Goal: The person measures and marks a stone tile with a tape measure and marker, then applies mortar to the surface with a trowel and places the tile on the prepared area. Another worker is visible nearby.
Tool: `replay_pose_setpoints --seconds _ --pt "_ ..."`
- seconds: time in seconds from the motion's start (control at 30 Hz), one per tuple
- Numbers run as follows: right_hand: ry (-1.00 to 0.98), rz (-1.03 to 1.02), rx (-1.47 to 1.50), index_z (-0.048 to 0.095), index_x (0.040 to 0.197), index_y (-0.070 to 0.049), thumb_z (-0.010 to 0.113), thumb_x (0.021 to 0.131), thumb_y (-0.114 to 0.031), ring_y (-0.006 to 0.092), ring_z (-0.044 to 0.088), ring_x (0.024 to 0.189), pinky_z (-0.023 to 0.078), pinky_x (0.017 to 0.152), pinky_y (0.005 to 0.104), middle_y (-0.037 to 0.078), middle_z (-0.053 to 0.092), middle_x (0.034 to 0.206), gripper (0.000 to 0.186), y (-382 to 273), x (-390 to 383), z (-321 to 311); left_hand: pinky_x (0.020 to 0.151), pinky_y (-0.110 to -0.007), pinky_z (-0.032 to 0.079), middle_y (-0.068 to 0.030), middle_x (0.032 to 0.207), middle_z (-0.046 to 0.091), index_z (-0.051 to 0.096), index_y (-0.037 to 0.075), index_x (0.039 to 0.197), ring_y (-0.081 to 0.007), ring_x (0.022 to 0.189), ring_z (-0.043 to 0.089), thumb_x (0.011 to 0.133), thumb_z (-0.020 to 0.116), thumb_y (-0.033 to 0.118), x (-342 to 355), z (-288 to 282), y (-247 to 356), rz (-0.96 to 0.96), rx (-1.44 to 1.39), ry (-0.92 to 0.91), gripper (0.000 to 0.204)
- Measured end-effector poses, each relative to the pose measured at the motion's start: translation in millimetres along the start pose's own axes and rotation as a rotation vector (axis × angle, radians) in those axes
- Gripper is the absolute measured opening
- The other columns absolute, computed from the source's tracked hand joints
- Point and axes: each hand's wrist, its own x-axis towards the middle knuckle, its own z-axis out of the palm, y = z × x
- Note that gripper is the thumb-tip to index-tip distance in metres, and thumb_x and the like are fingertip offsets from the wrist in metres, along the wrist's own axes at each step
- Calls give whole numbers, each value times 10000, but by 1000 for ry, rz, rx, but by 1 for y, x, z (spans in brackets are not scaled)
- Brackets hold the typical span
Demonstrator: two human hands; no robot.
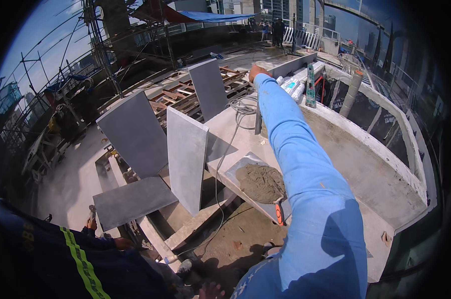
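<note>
Right hand [259, 73] stretched beyond the mortar board [249, 158]
Left to right: grey slab [187, 157] on edge, lower left, may topple if knocked; apparent left hand [211, 290], far below, grip indeterminable; right hand seemingly curled, hold indeterminable; mortar heap [261, 183] below it; trowel [279, 213] lower still, may fall if the sleeve [305, 164] brushes it
</note>
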Motion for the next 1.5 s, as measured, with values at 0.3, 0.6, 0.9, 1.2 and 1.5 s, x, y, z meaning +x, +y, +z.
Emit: replay_pose_setpoints --seconds 0.3,0.6,0.9,1.2,1.5 --pt "-2 30 65 493 1461 -166 601 953 -239 314 530 1345 415 1109 472 105 559 1448 525 7 19 -5 1084 -530 344 -100 1558 370 289 136 1545 -328 1353 421 1016 449 557 33 -49 -25 113 -77 291 695" --pt "-27 -16 95 426 1505 -151 449 1004 -224 373 489 1366 382 1125 523 139 491 1507 507 10 31 -13 1022 -553 405 -102 1514 413 371 127 1496 -328 1279 492 1012 503 517 57 -92 -42 161 -110 453 636" --pt "102 -288 244 306 1542 13 436 867 -58 334 735 847 583 648 413 279 678 1168 691 56 115 19 908 -510 498 -104 1336 505 458 113 1410 -302 1114 600 990 602 427 50 -152 -77 230 -186 422 544" --pt "-298 -735 137 512 1441 -75 593 959 -272 446 624 1118 483 957 469 284 643 1229 528 102 -245 209 792 -350 508 -73 1219 585 546 46 1265 -184 980 641 983 633 406 39 -111 -64 190 -153 588 465" --pt "-775 -414 35 623 1315 -12 709 854 -300 400 680 1027 520 899 471 261 703 1052 550 345 -523 259 778 -312 495 -45 1078 648 563 40 1271 -147 932 640 997 620 372 86 -125 -40 103 -1 404 434"
